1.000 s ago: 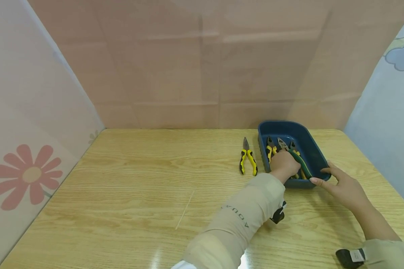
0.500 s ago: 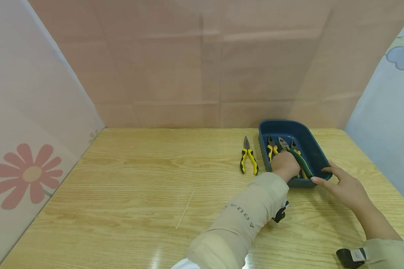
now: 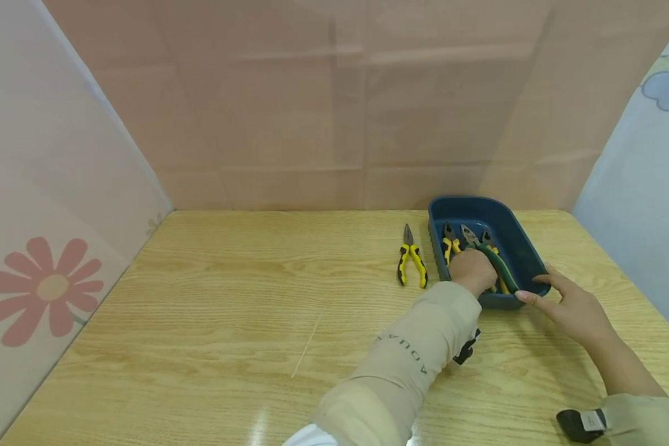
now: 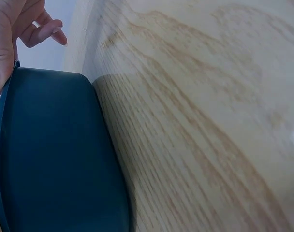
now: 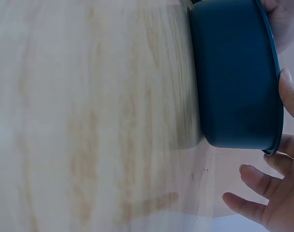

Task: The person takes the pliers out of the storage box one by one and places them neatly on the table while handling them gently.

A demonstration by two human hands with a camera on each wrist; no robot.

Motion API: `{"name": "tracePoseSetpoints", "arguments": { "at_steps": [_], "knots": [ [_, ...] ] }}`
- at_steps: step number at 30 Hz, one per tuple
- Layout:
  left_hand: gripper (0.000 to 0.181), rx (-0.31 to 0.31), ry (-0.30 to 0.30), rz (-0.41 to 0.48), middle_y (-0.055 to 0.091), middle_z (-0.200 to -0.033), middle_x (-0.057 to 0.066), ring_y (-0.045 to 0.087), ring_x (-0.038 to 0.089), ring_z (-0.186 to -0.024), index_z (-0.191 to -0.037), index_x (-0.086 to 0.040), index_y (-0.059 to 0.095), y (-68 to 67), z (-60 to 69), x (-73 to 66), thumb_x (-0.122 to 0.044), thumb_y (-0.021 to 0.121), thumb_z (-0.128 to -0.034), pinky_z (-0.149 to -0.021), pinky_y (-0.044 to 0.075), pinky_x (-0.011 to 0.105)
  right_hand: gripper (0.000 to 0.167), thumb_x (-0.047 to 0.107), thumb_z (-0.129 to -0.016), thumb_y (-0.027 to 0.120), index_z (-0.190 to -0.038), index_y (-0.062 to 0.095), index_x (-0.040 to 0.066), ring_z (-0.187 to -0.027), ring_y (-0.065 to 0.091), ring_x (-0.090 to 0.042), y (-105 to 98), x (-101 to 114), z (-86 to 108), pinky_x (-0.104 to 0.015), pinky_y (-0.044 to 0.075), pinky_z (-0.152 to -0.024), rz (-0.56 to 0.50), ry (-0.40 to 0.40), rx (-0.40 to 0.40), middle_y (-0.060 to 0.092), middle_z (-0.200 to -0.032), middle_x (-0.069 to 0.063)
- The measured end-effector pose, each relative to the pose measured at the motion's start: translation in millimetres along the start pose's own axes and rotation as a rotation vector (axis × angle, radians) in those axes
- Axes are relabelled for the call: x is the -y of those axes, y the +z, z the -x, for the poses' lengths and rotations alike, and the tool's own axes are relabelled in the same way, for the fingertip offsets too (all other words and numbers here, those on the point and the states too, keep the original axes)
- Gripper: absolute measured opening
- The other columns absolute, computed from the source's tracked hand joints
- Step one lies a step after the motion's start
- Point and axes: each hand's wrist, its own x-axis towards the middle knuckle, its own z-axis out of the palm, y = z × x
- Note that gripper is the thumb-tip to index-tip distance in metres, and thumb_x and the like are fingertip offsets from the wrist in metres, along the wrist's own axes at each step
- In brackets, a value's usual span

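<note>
My left hand [image 3: 472, 271] reaches down into a dark blue plastic tray [image 3: 526, 238] in the head view, over the pliers inside. Its fingers are hidden there, so its hold cannot be made out. Green-handled pliers [image 3: 500, 266] slant beside it, one handle running to the tray's front right corner. Yellow-and-black pliers [image 3: 448, 240] lie left of them, and another yellow-handled pair [image 3: 487, 240] lies partly hidden to the right. My right hand [image 3: 577, 313] grips the tray's front right corner; in the right wrist view the thumb [image 5: 288, 92] touches the rim.
Needle-nose pliers [image 3: 411, 257] with spread yellow-and-black handles lie on the wooden table [image 3: 201, 310], left of the tray. A brown-pink sheet [image 3: 312, 111] hangs behind the table. Patterned panels stand at both sides.
Both hands keep nearly the same places at the tray. The left forearm has shifted slightly to the right. No pliers have visibly moved.
</note>
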Motion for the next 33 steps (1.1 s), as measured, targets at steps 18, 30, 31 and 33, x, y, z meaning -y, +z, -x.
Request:
{"name": "tracePoseSetpoints", "arguments": {
  "at_steps": [18, 30, 31, 33],
  "knots": [
    [0.023, -0.052, -0.004, -0.024, 0.056, -0.081, -0.015, 0.052, 0.008, -0.059, -0.087, -0.031, 0.063, 4.0, -1.8, -5.5, -0.050, 0.058, -0.0748, -0.046, 0.042, 0.024, 0.067, 0.042, -0.087, 0.046, -0.125, 0.032, -0.011, -0.089, 0.040, -0.047, -0.6, 2.0, 2.0, -0.049, 0.037, -0.058, -0.012, 0.005, -0.003, -0.003, -0.140, -0.020],
    [0.023, -0.110, -0.007, 0.033, 0.055, -0.072, -0.014, 0.051, 0.005, -0.061, -0.073, -0.025, 0.062, 2.4, -5.0, 0.0, -0.048, 0.063, -0.0691, -0.051, 0.041, 0.020, 0.068, 0.042, -0.087, 0.046, -0.125, 0.031, -0.011, -0.087, 0.041, -0.044, 0.3, 1.6, 0.8, -0.046, 0.038, -0.057, -0.012, 0.013, -0.002, -0.003, -0.140, -0.020],
    [0.024, -0.103, -0.010, 0.035, 0.054, -0.071, -0.013, 0.051, 0.005, -0.060, -0.072, -0.025, 0.062, 1.9, -5.3, 0.1, -0.048, 0.063, -0.0693, -0.050, 0.041, 0.020, 0.068, 0.042, -0.087, 0.046, -0.125, 0.031, -0.011, -0.087, 0.041, -0.043, 0.1, 1.5, 0.8, -0.045, 0.038, -0.056, -0.012, 0.013, -0.002, -0.003, -0.140, -0.020],
    [0.024, -0.096, -0.007, 0.048, 0.054, -0.071, -0.013, 0.051, 0.006, -0.060, -0.070, -0.023, 0.061, 1.6, -5.6, 0.9, -0.047, 0.063, -0.0701, -0.050, 0.041, 0.020, 0.068, 0.042, -0.086, 0.046, -0.125, 0.031, -0.011, -0.087, 0.041, -0.043, 0.0, 1.4, 1.0, -0.046, 0.038, -0.057, -0.012, 0.016, -0.003, -0.002, -0.140, -0.021]
  ]
}}
